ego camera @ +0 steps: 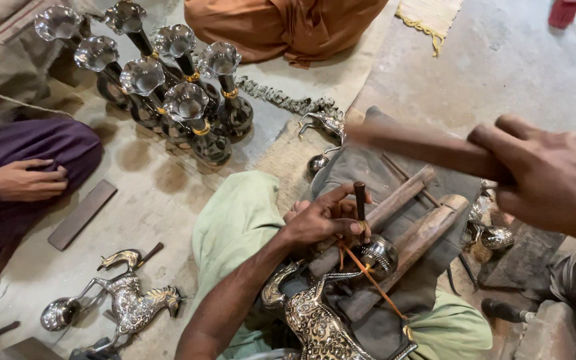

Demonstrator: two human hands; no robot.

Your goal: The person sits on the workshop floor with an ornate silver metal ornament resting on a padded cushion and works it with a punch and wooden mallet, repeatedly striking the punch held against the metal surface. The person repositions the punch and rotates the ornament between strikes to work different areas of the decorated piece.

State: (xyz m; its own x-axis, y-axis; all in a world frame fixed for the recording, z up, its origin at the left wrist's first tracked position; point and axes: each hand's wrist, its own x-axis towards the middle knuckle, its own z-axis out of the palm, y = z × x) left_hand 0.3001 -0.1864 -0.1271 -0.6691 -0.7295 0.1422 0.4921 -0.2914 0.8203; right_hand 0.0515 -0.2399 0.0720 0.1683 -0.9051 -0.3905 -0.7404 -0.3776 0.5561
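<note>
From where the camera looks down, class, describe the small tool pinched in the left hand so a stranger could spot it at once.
Find the pale green cloth over the lap at centre. Just right of it, the left hand rests on wooden bars above an engraved metal figure. The punch stands upright in its grip: short, dark, thin, unlike the thick blurred wooden handle in the right hand.

Glossy engraved metal horse figure (318, 327); matt wooden mallet (428, 148); shiny metal vases (188, 100).

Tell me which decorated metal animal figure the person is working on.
The one at bottom centre, lying across the lap under the left hand, which sets a punch above it. The other figure lies untouched on the floor at lower left.
</note>
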